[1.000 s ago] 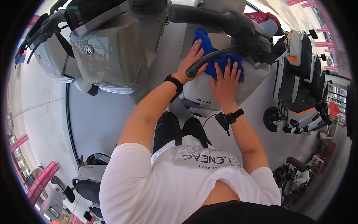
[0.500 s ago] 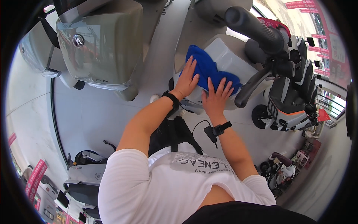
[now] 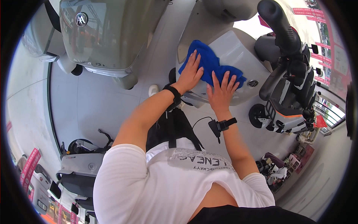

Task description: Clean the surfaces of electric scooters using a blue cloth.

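A blue cloth [image 3: 206, 56] lies crumpled on the glossy light grey body panel [image 3: 238, 52] of an electric scooter. My left hand [image 3: 190, 74] rests on the cloth's left part with its fingers stretched out. Lower and to the right, my right hand [image 3: 222, 93] has its fingers spread, their tips on the cloth's lower edge. Both hands press from above; neither grips the fabric. A round badge [image 3: 253, 83] shows on the panel just right of the cloth. The scooter's black handlebar grip [image 3: 274, 18] rises at the upper right. Black straps circle both my wrists.
Another grey-beige scooter [image 3: 100, 41] stands at the upper left. To the right is a parked black and white scooter [image 3: 287, 115] with an orange line. A grey scooter [image 3: 80, 168] is behind me at lower left. My light shoe [image 3: 153, 89] stands on the grey floor.
The handlebar now appears farther up and right, and the panel's badge has come into view. The left scooter sits higher in the picture. Both hands stay on the cloth, slightly shifted right.
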Demonstrator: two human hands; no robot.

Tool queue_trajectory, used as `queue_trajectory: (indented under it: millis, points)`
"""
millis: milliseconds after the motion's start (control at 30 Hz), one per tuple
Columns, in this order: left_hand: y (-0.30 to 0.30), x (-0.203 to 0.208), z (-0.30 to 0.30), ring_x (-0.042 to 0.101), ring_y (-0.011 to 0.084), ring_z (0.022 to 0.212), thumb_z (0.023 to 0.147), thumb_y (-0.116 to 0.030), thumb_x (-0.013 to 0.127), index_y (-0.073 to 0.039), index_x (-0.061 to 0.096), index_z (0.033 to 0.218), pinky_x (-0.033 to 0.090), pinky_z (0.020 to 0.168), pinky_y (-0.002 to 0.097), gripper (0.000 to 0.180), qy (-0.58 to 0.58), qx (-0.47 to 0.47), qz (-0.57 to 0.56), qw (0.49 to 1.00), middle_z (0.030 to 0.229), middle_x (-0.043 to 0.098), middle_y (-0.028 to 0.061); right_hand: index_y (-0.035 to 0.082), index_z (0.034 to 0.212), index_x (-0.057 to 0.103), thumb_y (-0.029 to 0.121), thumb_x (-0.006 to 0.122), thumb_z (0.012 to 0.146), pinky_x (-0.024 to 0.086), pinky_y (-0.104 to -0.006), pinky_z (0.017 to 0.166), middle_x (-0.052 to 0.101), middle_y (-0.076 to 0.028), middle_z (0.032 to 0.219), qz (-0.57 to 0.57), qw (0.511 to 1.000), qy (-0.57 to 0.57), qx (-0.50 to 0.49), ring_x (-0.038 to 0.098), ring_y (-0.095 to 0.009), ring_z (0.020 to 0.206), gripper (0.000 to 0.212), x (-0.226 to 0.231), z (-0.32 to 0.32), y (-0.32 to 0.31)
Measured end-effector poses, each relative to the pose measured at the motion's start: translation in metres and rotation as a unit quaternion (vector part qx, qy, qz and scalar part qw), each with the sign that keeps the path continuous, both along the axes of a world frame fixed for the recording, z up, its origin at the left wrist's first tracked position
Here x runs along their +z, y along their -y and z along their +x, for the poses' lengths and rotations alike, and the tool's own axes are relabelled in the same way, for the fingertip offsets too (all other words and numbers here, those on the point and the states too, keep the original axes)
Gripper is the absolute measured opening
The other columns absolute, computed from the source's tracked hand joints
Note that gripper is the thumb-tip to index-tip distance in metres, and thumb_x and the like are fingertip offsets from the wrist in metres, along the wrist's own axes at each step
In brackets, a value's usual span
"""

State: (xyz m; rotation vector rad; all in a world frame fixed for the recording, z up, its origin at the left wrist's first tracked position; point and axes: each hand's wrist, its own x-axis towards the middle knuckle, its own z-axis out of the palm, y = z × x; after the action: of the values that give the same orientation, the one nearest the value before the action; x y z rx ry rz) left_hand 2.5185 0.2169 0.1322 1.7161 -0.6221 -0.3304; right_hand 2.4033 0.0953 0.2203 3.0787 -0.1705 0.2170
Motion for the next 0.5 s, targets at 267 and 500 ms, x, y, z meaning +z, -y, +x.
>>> queue_trajectory:
  millis: [267, 500]
  points:
    - [0.030, 0.027, 0.053, 0.029, 0.0424, 0.140, 0.098, -0.033, 0.045, -0.002, 0.029, 0.148, 0.027, 0.113, 0.0410, 0.061, -0.024, -0.008, -0.093, 0.995, 0.153, 0.023, 0.0274, 0.033, 0.144, 0.043, 0.038, 0.058, 0.092, 0.007, -0.0719, 0.106, 0.009, -0.022, 0.159, -0.008, 0.994, 0.067, -0.087, 0.003, -0.053, 0.142, 0.054, 0.041, 0.055, -0.001]
    - [-0.006, -0.055, -0.016, 0.018, 0.0382, 0.145, 0.103, -0.035, 0.033, -0.002, 0.023, 0.150, 0.018, 0.117, 0.0382, 0.058, -0.125, 0.015, -0.044, 0.991, 0.155, 0.019, 0.0270, 0.038, 0.143, 0.042, 0.036, 0.063, 0.087, 0.009, -0.0670, 0.109, 0.025, -0.007, 0.157, -0.031, 0.999, 0.011, 0.005, 0.016, -0.041, 0.143, 0.060, -0.016, 0.010, -0.016]
